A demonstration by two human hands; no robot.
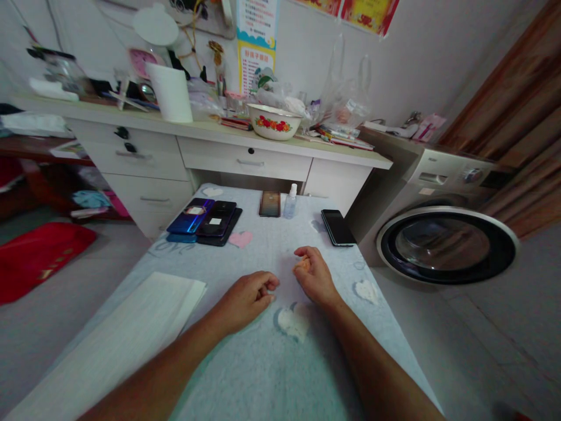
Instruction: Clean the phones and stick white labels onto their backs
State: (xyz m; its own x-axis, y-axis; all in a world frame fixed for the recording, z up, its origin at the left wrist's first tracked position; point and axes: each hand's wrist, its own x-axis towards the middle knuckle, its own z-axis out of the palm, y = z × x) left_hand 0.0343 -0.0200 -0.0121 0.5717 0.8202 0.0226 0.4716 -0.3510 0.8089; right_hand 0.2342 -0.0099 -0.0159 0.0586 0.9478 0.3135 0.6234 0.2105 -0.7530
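Note:
My right hand [316, 277] is closed around a small orange thing [304, 265], perhaps a bit of cloth or sponge, mostly hidden by the fingers. To its left, my left hand [250, 295] rests on the cloth-covered table [245, 374] with fingers loosely curled in and nothing visible in them. Beyond my hands stands a clear spray bottle [290, 204] with a white cap, beside a brown phone-like rectangle [269, 204]. A dark phone [338, 227] lies at the right edge. At the left lie a blue phone [191, 217] and a black phone [218, 222].
A folded pale cloth or paper [127, 327] covers the table's left side. White drawers [245, 161] stand behind, bearing a floral enamel bowl [274, 123] and a white canister [170, 93]. A washing machine [432, 175] with its round door [447, 245] is to the right.

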